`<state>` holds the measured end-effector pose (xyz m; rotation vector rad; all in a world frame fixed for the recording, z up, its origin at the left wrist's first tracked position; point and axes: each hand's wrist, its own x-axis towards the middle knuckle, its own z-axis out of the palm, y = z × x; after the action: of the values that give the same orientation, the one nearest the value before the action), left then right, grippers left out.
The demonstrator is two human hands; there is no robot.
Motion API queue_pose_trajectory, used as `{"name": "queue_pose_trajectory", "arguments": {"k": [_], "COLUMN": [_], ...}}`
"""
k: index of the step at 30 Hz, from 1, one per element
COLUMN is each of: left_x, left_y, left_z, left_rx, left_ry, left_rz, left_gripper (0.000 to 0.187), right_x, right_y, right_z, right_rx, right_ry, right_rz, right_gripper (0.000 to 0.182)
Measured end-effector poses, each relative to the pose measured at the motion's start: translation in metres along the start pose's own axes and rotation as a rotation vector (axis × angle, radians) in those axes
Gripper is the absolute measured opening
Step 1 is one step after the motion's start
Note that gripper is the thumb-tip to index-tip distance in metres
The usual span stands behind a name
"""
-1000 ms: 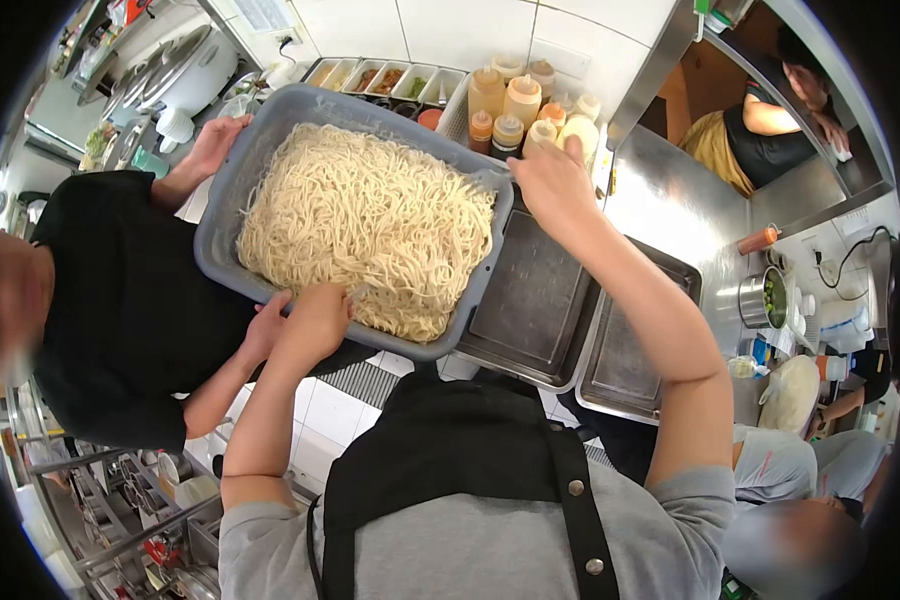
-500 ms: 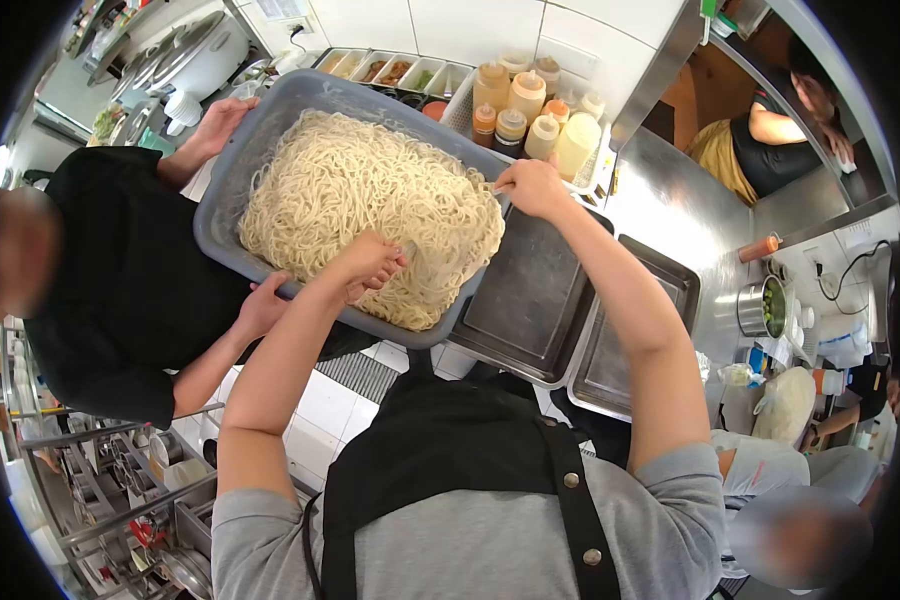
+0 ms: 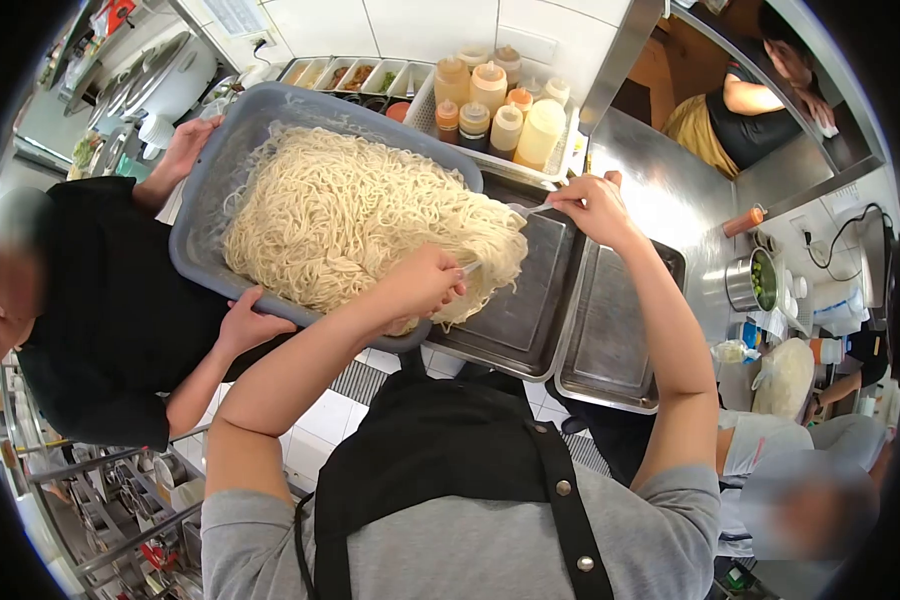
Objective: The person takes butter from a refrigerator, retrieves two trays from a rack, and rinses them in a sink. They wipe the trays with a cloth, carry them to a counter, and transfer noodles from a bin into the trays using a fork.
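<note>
A large heap of pale noodles [image 3: 340, 205] fills a grey plastic tub [image 3: 198, 215], and part of it hangs over the tub's right end above a dark metal tray [image 3: 525, 320]. My right hand [image 3: 592, 208] is closed on the handle of a small pale utensil [image 3: 532, 209], whose head touches the right edge of the noodles. Over the near side of the heap, my left hand [image 3: 425, 282] is closed around a similar pale utensil [image 3: 471, 267]; its lower end is hidden. At the left, a co-worker's hands [image 3: 250, 325] hold the tub's rim.
A second metal tray [image 3: 610, 310] lies to the right of the first. Behind them stands a white basket [image 3: 425, 115] of sauce bottles. Topping containers [image 3: 390, 78] line the wall, and a pot [image 3: 755, 282] with green contents is at the right.
The noodles have slid right, past the tub's end and over the first tray. Both my hands have moved right with them, and the utensil in my right hand shows more.
</note>
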<state>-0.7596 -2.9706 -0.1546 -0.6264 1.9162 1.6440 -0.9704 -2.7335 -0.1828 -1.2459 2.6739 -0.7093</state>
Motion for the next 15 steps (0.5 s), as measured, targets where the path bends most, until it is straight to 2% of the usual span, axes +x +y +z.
{"name": "queue_pose_trajectory", "arguments": {"k": [2, 5, 8, 9, 10, 12, 13, 15], "left_x": [-0.004, 0.007, 0.052, 0.057, 0.054, 0.044, 0.036, 0.029], "left_y": [0.009, 0.004, -0.033, -0.037, -0.039, -0.049, -0.039, -0.038], "left_z": [0.015, 0.037, 0.057, 0.064, 0.068, 0.075, 0.08, 0.084], "left_rx": [0.027, 0.176, 0.635, 0.823, 0.852, 0.903, 1.051, 1.053], "left_ry": [-0.028, -0.052, 0.055, 0.1, 0.127, 0.158, 0.137, 0.191], "left_rz": [0.034, 0.233, 0.579, 0.6, 0.608, 0.629, 0.503, 0.498], "left_gripper": [0.024, 0.022, 0.023, 0.023, 0.022, 0.021, 0.016, 0.015], "right_x": [-0.017, -0.042, -0.062, -0.07, -0.077, -0.085, -0.087, -0.09], "right_y": [0.002, -0.003, -0.005, 0.003, 0.011, -0.004, -0.006, -0.007], "right_z": [-0.012, -0.037, -0.04, -0.028, -0.014, -0.013, -0.011, -0.008], "right_rx": [-0.014, -0.078, -0.244, -0.363, -0.515, -0.621, -0.647, -0.637], "right_ry": [0.015, 0.042, 0.101, 0.089, 0.026, -0.084, -0.004, 0.097], "right_rz": [0.012, -0.026, -0.017, -0.035, -0.056, -0.113, -0.111, -0.142], "right_gripper": [0.008, 0.007, 0.011, 0.017, 0.024, 0.025, 0.023, 0.025]}}
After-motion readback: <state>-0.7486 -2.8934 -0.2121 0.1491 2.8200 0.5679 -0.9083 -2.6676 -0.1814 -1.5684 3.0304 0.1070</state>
